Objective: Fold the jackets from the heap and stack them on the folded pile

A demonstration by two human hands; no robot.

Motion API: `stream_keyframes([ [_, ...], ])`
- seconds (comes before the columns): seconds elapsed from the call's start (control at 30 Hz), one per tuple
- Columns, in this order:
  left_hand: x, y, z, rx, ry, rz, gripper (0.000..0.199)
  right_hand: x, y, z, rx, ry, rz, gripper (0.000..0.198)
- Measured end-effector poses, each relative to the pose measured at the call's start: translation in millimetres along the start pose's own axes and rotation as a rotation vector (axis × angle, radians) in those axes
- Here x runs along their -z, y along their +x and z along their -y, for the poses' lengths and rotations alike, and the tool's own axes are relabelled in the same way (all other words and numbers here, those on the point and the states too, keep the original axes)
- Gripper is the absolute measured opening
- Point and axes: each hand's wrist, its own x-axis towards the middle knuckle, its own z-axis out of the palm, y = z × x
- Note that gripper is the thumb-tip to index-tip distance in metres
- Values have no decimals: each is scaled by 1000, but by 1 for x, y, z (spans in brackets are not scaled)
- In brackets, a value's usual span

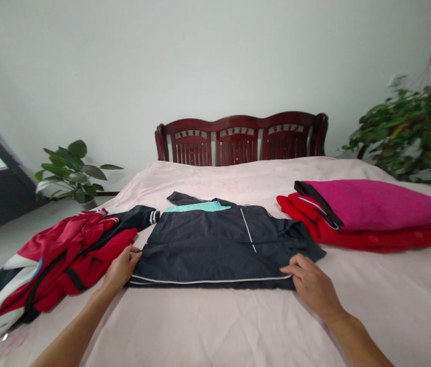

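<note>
A dark navy garment (pixel 208 255) with thin white piping and a turquoise panel lies folded on the bed; whether it is a jacket or trousers I cannot tell. At its left edge, my left hand (pixel 124 265) pinches the cloth between thumb and fingers. My right hand (pixel 311 283) is closed on the fabric near the front right corner, at the end of the white piping. Between the two hands the front edge runs nearly straight. Part of the cloth at the far right is rumpled.
Left of the garment, a red, white and navy jacket (pixel 81 260) lies loosely heaped. On the right, a folded magenta garment (pixel 387 204) rests on folded red clothing (pixel 383 242). The pale pink bedsheet (pixel 200 326) lies beneath; a dark wooden headboard (pixel 238 137) and two plants stand beyond.
</note>
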Motion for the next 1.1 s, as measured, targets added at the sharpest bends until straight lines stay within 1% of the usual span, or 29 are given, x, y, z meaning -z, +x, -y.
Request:
stream_keyframes([
  [0.07,5,-3,2,5,23,-15,34,-1,-1,-12,-45,83,59,38],
  [0.13,13,-6,-2,2,58,-63,40,2,3,-25,-93,189,127,36],
  [0.2,20,-12,-17,-68,114,-154,45,10,18,-28,-131,297,150,36],
  [0.23,21,-15,-30,-134,138,-197,45,14,29,-23,-152,334,134,36],
  [0.27,20,-18,-46,-218,156,-230,44,18,41,-10,-168,356,108,37],
  [0.3,15,-22,-64,-303,154,-240,42,19,55,8,-192,350,61,38],
  [0.33,7,-25,-83,-377,136,-225,41,18,68,32,-194,328,74,39],
  [0.4,-14,-33,-120,-478,103,-168,43,6,87,88,-127,254,98,45],
  [0.43,-27,-36,-135,-518,100,-146,44,-5,92,114,-52,203,131,47],
  [0.47,-39,-40,-144,-559,115,-122,46,-18,94,137,16,150,173,49],
  [0.5,-50,-44,-149,-592,143,-98,48,-33,93,154,55,102,201,53],
  [0.53,-59,-46,-148,-613,176,-74,50,-46,88,165,78,67,239,54],
  [0.57,-66,-48,-142,-624,213,-54,50,-58,82,169,85,45,284,55],
  [0.63,-72,-47,-118,-608,266,-34,51,-73,67,161,100,13,315,57],
  [0.67,-72,-46,-104,-602,279,-39,52,-74,59,153,104,0,312,58],
  [0.73,-68,-41,-77,-601,289,-48,54,-69,46,130,100,-34,282,58],
  [0.8,-63,-36,-58,-625,299,-48,55,-56,37,104,56,-84,270,58],
  [0.9,-61,-32,-47,-660,338,-60,55,-37,28,67,-40,-176,274,58],
  [1.0,-65,-30,-43,-670,394,-103,54,-25,20,37,-77,-207,256,56],
  [1.07,-68,-28,-40,-713,447,-111,50,-21,16,20,-70,-116,228,54],
  [1.1,-69,-26,-37,-750,476,-102,47,-19,15,13,-79,-24,214,54],
])
